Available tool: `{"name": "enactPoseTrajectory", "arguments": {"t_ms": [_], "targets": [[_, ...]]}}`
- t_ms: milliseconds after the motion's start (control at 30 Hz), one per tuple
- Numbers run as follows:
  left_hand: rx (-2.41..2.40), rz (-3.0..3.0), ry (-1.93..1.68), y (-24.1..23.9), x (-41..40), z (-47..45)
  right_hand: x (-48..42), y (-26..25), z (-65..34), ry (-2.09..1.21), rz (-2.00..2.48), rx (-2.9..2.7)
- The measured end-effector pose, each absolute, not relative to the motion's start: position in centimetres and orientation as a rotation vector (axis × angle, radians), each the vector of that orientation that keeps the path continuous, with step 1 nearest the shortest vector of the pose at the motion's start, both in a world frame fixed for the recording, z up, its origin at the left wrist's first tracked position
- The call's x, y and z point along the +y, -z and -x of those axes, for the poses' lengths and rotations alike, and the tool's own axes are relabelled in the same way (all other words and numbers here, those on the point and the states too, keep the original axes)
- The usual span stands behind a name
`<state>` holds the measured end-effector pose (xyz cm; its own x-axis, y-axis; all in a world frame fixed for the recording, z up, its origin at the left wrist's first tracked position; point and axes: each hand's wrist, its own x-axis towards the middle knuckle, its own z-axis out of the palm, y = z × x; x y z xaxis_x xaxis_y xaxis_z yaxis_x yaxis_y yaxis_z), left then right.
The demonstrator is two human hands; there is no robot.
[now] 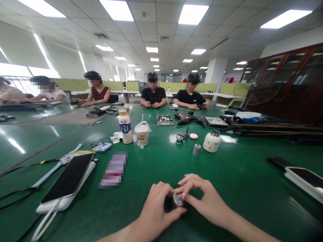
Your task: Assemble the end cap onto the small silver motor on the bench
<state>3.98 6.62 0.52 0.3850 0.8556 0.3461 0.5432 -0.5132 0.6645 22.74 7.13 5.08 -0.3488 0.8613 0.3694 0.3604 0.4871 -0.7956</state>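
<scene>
My left hand [157,206] curls its thumb and fingers around a small grey cylinder [178,200] with a silvery top, low over the green table. The fingertips of my right hand [202,198] press on that top from the right. Parts of the cylinder are hidden by my fingers. Farther out stand a similar grey cylinder [196,150] and a cream, round-bodied bottle [212,142] with an uncapped metal neck. To their left lie a pink oval disc [193,136], a dark stepped part [186,132] and a shiny metal ring-like part [179,138].
Left are a phone [69,176] on a white block with a cable, a blurred purple banknote-like slip [113,169], a drink bottle [125,127] and a lidded plastic cup [142,134]. Beyond are a circuit board [164,120] and power drills [188,119]. Several people sit across the table.
</scene>
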Motion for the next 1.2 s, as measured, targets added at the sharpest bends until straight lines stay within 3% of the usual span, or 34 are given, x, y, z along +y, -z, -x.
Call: {"name": "enactPoseTrajectory", "arguments": {"t_ms": [833,1200], "targets": [[1.220,-2.193,-0.868,-0.6,6.6,-4.0,7.0,-4.6,-22.4,-0.713,1.107,-1.903],[1.291,-2.292,-0.826,0.1,7.7,-4.3,13.7,-1.7,-28.5,-0.769,1.247,-1.747]]}}
